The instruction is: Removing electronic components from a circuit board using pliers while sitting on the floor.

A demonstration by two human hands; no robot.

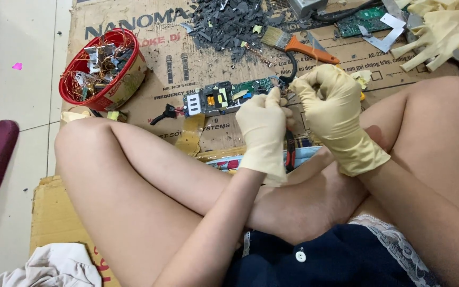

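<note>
Circuit board (224, 98) lies on cardboard (150, 69), room leftward; gloved left hand (263, 130) and right hand (331, 103) pinched, apparently on its wires.

Long green circuit board on the cardboard, just above the middle of the frame

The circuit board (224, 97) lies flat and slanted, its left end lower, its right end rising toward the gloved fingers. It carries a pale block at the left end, yellow and orange parts in the middle, and bare green board at the right, where dark wires leave it. A black cable stub trails from its left end.
</note>
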